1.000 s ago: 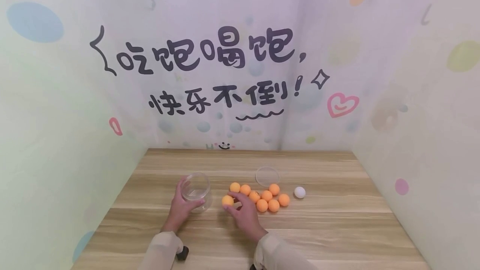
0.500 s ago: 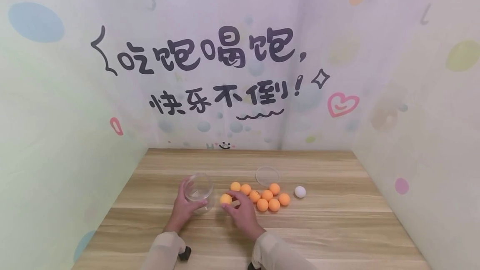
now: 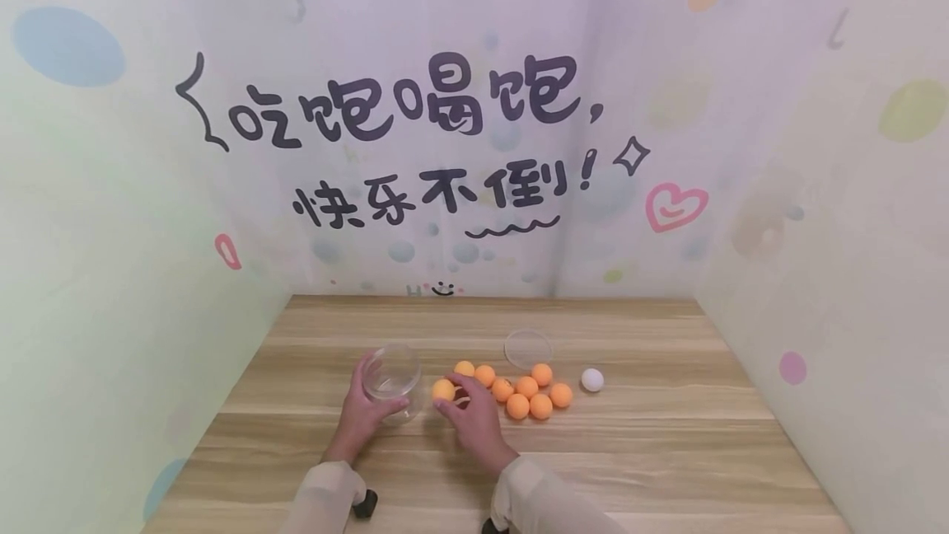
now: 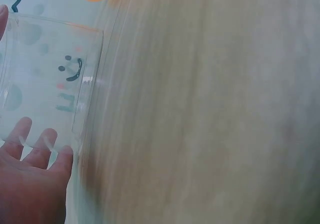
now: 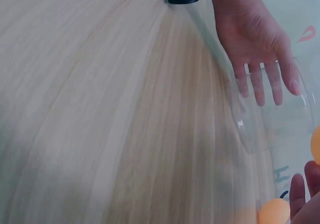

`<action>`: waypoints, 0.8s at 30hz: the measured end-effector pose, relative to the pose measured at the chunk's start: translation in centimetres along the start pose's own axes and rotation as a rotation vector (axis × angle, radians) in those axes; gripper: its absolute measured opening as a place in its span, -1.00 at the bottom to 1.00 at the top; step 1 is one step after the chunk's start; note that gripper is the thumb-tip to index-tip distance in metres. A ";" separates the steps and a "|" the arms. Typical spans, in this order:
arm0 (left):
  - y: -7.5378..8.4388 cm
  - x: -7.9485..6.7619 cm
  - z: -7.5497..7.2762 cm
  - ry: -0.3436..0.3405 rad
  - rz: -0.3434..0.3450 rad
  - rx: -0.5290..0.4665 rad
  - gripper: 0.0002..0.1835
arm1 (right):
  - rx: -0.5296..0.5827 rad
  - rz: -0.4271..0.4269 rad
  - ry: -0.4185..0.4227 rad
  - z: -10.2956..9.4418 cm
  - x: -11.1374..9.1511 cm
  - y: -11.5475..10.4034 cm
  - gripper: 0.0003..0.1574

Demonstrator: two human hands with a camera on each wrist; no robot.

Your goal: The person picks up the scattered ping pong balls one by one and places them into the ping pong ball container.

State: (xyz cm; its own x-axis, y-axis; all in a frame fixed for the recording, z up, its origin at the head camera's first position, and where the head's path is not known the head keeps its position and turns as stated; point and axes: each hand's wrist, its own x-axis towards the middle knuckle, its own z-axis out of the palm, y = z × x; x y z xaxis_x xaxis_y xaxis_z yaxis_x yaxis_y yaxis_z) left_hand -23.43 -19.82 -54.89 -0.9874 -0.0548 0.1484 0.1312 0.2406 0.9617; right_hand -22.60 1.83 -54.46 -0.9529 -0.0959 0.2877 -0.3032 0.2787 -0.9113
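Observation:
My left hand (image 3: 363, 409) grips a clear plastic jar (image 3: 393, 373) from its left side, thumb in front. The jar's mouth has no cover, and no ball shows inside. Fingers (image 4: 40, 149) lie along its wall in the left wrist view. Just right of the jar, my right hand (image 3: 476, 420) pinches an orange ping-pong ball (image 3: 443, 391) between thumb and fingers. The ball is apart from the jar. Several other orange ping-pong balls (image 3: 527, 387) lie grouped on the table, to the right of and beyond that hand.
A white ping-pong ball (image 3: 592, 380) lies apart, right of the orange ones. Behind the group is a clear round lid (image 3: 529, 348), flat on the wood-grain table (image 3: 638, 460). Printed curtain walls (image 3: 445, 254) close in the back and both sides.
My right hand has moved slightly left with the orange ball, nearer the jar. The jar has shifted a little to the right in my left hand. The other balls stay where they were.

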 end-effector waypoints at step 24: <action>-1.7 0.6 0.5 0.003 0.011 0.006 0.17 | 0.080 0.024 0.074 0.6 0.4 -1.0 -0.52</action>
State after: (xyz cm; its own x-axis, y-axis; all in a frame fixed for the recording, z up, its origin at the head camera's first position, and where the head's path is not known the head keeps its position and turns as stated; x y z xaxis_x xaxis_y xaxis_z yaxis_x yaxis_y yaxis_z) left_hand -24.24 -19.77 -56.54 -0.9856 -0.0552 0.1598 0.1416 0.2467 0.9587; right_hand -22.63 0.89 -53.64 -0.9586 -0.0184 0.2840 -0.2818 0.2023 -0.9379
